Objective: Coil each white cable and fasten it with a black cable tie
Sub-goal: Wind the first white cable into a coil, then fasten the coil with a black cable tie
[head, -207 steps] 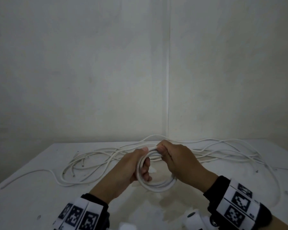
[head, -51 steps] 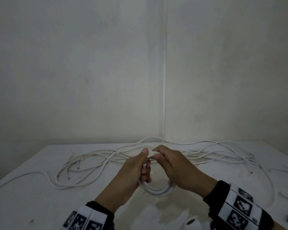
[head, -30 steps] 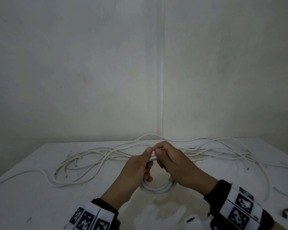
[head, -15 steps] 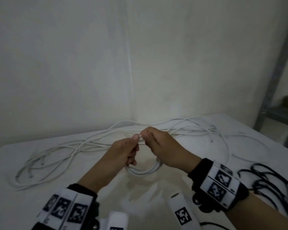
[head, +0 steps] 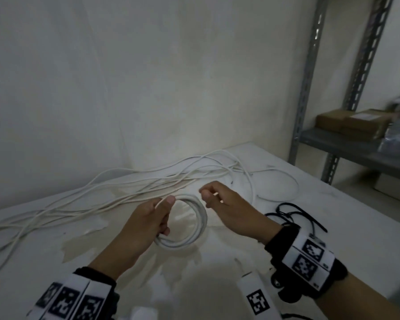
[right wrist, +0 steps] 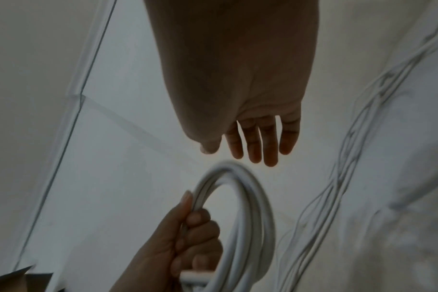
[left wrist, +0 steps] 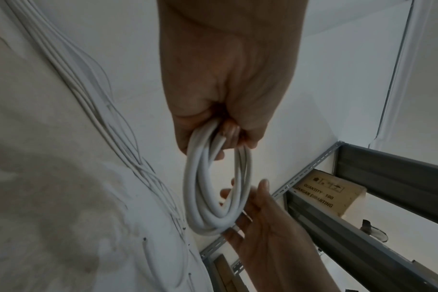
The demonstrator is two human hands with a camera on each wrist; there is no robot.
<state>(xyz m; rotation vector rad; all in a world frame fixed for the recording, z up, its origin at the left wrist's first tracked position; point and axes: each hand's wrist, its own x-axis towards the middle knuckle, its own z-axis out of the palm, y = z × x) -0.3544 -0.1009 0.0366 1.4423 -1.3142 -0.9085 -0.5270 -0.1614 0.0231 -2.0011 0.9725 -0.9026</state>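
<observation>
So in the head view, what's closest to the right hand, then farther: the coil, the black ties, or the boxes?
From the right hand:
1. Coil, just left, in the left hand.
2. Black ties, on the table to its right.
3. Boxes, far right on the shelf.

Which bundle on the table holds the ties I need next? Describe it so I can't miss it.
Start at the grey slotted-metal shelf rack on the right, then drop to the white table beneath it. Just beyond the right hand lies a loose tangle of thin black cable ties, the only dark strands there; every other strand is white cable.
</observation>
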